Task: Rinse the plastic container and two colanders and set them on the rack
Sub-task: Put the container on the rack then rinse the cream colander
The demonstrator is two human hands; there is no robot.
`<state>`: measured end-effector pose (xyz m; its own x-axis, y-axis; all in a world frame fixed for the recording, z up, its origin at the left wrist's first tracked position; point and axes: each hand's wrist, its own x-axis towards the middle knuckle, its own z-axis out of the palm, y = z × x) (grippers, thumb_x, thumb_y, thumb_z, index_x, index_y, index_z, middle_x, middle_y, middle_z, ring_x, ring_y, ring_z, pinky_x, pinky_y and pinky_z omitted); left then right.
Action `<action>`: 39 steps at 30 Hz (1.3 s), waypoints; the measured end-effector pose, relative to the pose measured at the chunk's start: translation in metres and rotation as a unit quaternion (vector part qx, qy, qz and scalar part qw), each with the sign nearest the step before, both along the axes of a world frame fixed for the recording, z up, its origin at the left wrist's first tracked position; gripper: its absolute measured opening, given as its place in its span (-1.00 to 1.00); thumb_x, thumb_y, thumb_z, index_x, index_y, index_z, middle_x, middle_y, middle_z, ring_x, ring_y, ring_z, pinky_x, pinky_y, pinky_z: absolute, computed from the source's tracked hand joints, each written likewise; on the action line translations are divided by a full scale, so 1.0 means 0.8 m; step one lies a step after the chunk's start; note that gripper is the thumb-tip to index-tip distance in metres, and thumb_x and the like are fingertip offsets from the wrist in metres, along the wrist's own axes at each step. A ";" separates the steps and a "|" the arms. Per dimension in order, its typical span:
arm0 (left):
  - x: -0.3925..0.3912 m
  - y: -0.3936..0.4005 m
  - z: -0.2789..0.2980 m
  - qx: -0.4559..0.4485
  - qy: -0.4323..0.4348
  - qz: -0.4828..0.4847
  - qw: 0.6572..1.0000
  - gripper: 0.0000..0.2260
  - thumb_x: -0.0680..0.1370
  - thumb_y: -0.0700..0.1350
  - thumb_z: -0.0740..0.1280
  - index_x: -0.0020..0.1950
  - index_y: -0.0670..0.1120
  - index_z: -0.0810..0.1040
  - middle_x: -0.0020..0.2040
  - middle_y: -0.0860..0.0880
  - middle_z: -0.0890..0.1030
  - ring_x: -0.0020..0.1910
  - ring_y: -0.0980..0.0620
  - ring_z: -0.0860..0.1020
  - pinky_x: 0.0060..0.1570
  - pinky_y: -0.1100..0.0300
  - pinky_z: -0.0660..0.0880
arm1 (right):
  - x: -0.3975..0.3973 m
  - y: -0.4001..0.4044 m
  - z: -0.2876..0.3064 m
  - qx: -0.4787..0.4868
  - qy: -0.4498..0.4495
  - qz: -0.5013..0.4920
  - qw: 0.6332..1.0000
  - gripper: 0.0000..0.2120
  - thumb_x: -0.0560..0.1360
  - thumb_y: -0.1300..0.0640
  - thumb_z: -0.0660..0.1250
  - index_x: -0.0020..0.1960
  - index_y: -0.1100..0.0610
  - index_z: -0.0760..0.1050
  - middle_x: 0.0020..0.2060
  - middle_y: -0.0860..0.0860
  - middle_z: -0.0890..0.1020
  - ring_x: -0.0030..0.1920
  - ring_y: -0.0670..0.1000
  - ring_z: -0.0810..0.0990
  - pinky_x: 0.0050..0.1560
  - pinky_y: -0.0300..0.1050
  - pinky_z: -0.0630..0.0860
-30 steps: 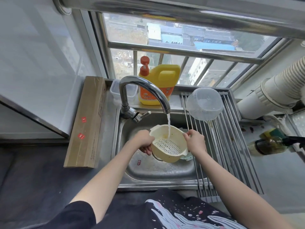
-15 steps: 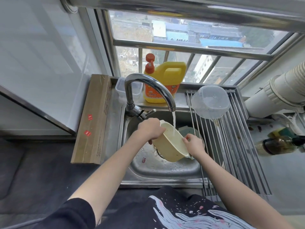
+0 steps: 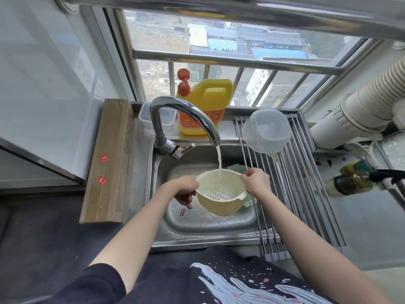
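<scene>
Cream colander [image 3: 221, 194] is back upright under the tap stream — left hand [image 3: 186, 189] and right hand [image 3: 256, 181] grip its rim over the sink [image 3: 197, 224] — nearly rinsed, rack [image 3: 306, 194] next.

Daylight enters through the window [image 3: 230, 51] ahead of me, even and overcast, leaving only faint, soft shadows. Bright reflections run along the faucet [image 3: 186, 113] and the sink [image 3: 197, 222] rim. The wide-angle lens bows straight lines at the frame edges. Focus is fair at centre; the corners and my shirt [image 3: 219, 281] are soft and smeared.
</scene>
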<state>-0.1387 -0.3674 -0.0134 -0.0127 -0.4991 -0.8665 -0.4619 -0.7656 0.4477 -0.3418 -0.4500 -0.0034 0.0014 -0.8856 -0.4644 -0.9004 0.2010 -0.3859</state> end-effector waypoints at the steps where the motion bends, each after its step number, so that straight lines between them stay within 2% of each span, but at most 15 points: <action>1: -0.001 0.001 -0.004 0.007 0.010 0.012 1.000 -0.75 0.57 -0.18 -0.02 -0.21 -0.21 0.35 -0.59 -0.07 0.50 -0.59 0.00 0.58 -0.52 0.30 0.43 | 0.003 -0.001 0.006 -0.015 -0.009 -0.001 1.000 -0.83 0.53 0.08 0.25 -0.04 0.16 0.55 -0.07 0.12 0.62 -0.11 0.08 0.53 -0.18 -0.16 0.38; 9: -0.017 0.000 -0.013 0.027 0.055 0.055 0.997 -0.57 0.65 0.00 0.00 -0.23 -0.24 0.44 -0.54 -0.05 0.58 -0.58 0.08 0.58 -0.54 0.34 0.44 | 0.028 -0.004 0.062 -0.129 -0.049 0.058 0.989 -0.86 0.53 0.05 0.31 -0.09 0.13 0.50 -0.26 -0.01 0.51 -0.22 0.03 0.49 -0.22 -0.14 0.31; 12: -0.024 -0.004 -0.012 0.025 0.075 0.066 0.995 -0.58 0.65 0.02 0.02 -0.20 -0.21 0.46 -0.53 -0.03 0.60 -0.55 0.08 0.59 -0.52 0.33 0.46 | 0.035 -0.006 0.075 -0.166 -0.056 0.088 0.980 -0.88 0.55 0.11 0.28 -0.03 0.15 0.54 -0.27 0.02 0.54 -0.21 0.07 0.54 -0.24 -0.11 0.41; 15: -0.031 -0.007 -0.012 0.020 0.090 0.063 0.994 -0.59 0.65 0.03 0.03 -0.17 -0.21 0.48 -0.51 -0.02 0.61 -0.52 0.08 0.60 -0.49 0.32 0.48 | 0.038 -0.006 0.084 -0.206 -0.052 0.130 0.968 -0.86 0.55 0.11 0.29 -0.01 0.16 0.56 -0.20 0.09 0.61 -0.15 0.11 0.57 -0.16 -0.06 0.48; 17: -0.034 -0.009 -0.012 0.014 0.100 0.063 0.993 -0.59 0.65 0.03 0.04 -0.17 -0.21 0.49 -0.49 -0.02 0.61 -0.52 0.08 0.61 -0.47 0.31 0.48 | 0.037 -0.006 0.086 -0.224 -0.062 0.152 0.961 -0.86 0.55 0.09 0.30 -0.01 0.15 0.56 -0.20 0.08 0.60 -0.16 0.08 0.55 -0.18 -0.07 0.44; 19: -0.037 -0.009 -0.013 0.000 0.108 0.080 0.991 -0.59 0.66 0.04 0.04 -0.17 -0.20 0.48 -0.49 -0.02 0.60 -0.52 0.08 0.60 -0.49 0.32 0.48 | 0.034 -0.005 0.084 -0.246 -0.090 0.175 0.949 -0.85 0.55 0.06 0.31 -0.02 0.13 0.56 -0.29 0.00 0.52 -0.24 0.02 0.48 -0.25 -0.11 0.32; 23: -0.031 -0.006 -0.013 -0.069 0.110 0.175 0.976 -0.68 0.64 0.00 0.11 -0.18 -0.17 0.46 -0.49 -0.05 0.54 -0.58 0.08 0.56 -0.55 0.33 0.43 | 0.015 -0.005 0.070 -0.273 -0.154 0.166 0.935 -0.82 0.56 0.01 0.29 -0.06 0.12 0.54 -0.40 -0.16 0.41 -0.37 -0.17 0.38 -0.38 -0.20 0.24; 26: -0.022 -0.003 -0.008 -0.158 0.076 0.224 0.959 -0.74 0.61 -0.01 0.20 -0.20 -0.13 0.47 -0.45 -0.05 0.47 -0.65 0.12 0.47 -0.60 0.32 0.31 | 0.000 -0.009 0.054 -0.251 -0.194 0.094 0.944 -0.80 0.56 -0.01 0.29 -0.09 0.12 0.51 -0.39 -0.13 0.49 -0.41 -0.17 0.43 -0.38 -0.21 0.37; 28: -0.020 -0.003 -0.002 -0.228 0.030 0.237 0.944 -0.71 0.57 -0.02 0.26 -0.30 -0.14 0.46 -0.42 -0.05 0.49 -0.68 0.13 0.40 -0.59 0.28 0.29 | -0.008 -0.010 0.042 -0.222 -0.194 0.037 0.955 -0.80 0.56 0.00 0.29 -0.09 0.13 0.49 -0.36 -0.06 0.53 -0.37 -0.08 0.49 -0.31 -0.07 0.48; 30: -0.022 -0.004 0.006 -0.293 -0.021 0.240 0.925 -0.66 0.55 -0.04 0.27 -0.39 -0.16 0.43 -0.44 -0.08 0.45 -0.63 0.05 0.37 -0.56 0.25 0.32 | -0.014 -0.009 0.031 -0.187 -0.189 0.004 0.964 -0.81 0.57 0.02 0.28 -0.09 0.15 0.47 -0.33 0.01 0.56 -0.32 0.03 0.56 -0.28 -0.02 0.53; 32: -0.022 -0.003 0.013 -0.337 -0.064 0.238 0.909 -0.62 0.52 -0.04 0.26 -0.46 -0.13 0.34 -0.49 -0.07 0.35 -0.54 -0.02 0.32 -0.49 0.17 0.31 | -0.012 -0.004 0.023 -0.147 -0.194 -0.002 0.970 -0.81 0.58 0.03 0.26 -0.04 0.16 0.47 -0.28 0.05 0.58 -0.25 0.12 0.60 -0.30 -0.07 0.50; 34: -0.017 -0.003 0.017 -0.355 -0.107 0.227 0.901 -0.60 0.51 -0.03 0.24 -0.50 -0.08 0.23 -0.54 -0.02 0.27 -0.51 -0.02 0.29 -0.46 0.12 0.28 | -0.005 0.001 0.018 -0.115 -0.185 0.016 0.976 -0.83 0.59 0.05 0.24 0.07 0.14 0.47 -0.22 0.02 0.58 -0.18 0.10 0.58 -0.29 -0.12 0.44; 36: -0.009 -0.002 0.022 -0.361 -0.149 0.213 0.896 -0.60 0.51 -0.02 0.21 -0.50 -0.09 0.23 -0.54 -0.04 0.30 -0.52 -0.07 0.34 -0.49 0.06 0.35 | 0.002 0.007 0.015 -0.164 -0.134 0.050 0.976 -0.78 0.58 0.10 0.25 0.21 0.11 0.45 -0.09 0.08 0.57 -0.06 0.09 0.55 -0.14 -0.08 0.44; 37: -0.005 -0.001 0.023 -0.363 -0.161 0.215 0.892 -0.61 0.51 -0.02 0.19 -0.49 -0.11 0.26 -0.52 -0.08 0.35 -0.51 -0.12 0.41 -0.49 0.01 0.43 | 0.006 0.011 0.015 -0.227 -0.103 0.089 0.964 -0.74 0.56 0.16 0.27 0.24 0.13 0.46 -0.02 0.13 0.57 0.00 0.13 0.53 -0.05 -0.02 0.48; 39: 0.001 0.001 0.024 -0.368 -0.175 0.220 0.886 -0.60 0.54 -0.04 0.17 -0.46 -0.17 0.35 -0.47 -0.13 0.46 -0.44 -0.17 0.54 -0.44 -0.05 0.54 | 0.014 0.020 0.018 -0.338 -0.057 0.254 0.904 -0.70 0.47 0.33 0.31 0.20 0.21 0.53 0.04 0.21 0.61 0.06 0.23 0.56 0.03 0.16 0.55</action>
